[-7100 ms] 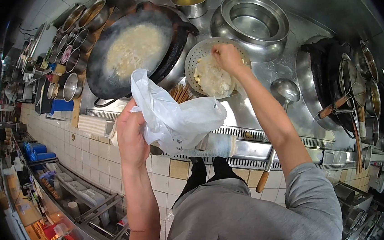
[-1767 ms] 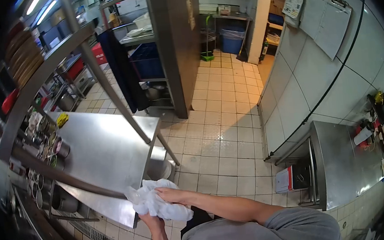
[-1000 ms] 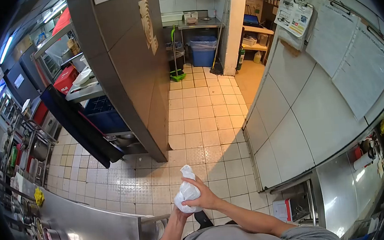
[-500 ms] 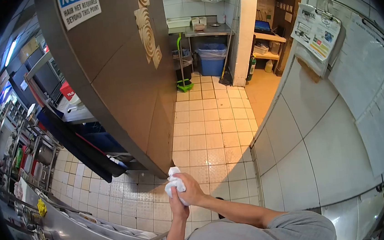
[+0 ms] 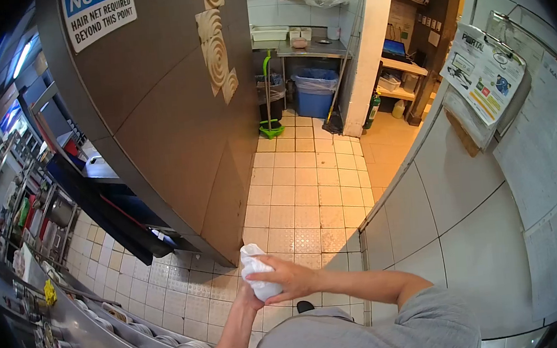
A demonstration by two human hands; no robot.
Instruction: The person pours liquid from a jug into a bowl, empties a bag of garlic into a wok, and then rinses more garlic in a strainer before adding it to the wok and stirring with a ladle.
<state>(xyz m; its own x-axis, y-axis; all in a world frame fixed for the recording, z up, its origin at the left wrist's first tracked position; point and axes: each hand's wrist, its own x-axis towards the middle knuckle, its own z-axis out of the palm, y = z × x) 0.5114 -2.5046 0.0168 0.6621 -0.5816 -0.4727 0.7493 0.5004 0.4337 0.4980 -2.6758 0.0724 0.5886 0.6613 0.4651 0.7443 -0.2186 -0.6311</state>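
Note:
A crumpled white paper towel (image 5: 257,268) is bunched up between my two hands, low in the middle of the view. My right hand (image 5: 289,278) wraps over it from the right, thumb and fingers bent around its side. From below, my left hand (image 5: 251,298) grips its lower end, with part of the fingers hidden behind the towel and the right hand. The top of the towel sticks out above both hands, near the bottom corner of the brown partition wall (image 5: 161,118).
Ahead runs a tiled floor passage (image 5: 293,192) between the partition and a white tiled wall (image 5: 462,224) with clipboards (image 5: 485,76). A blue bin (image 5: 315,94) and a green dustpan (image 5: 272,132) stand at its far end. A steel counter with stacked plates (image 5: 167,339) is lower left.
My right hand has shifted around the paper towel and now covers its side, while the left sits lower. The towel looks more upright. My view has moved slightly forward along the passage.

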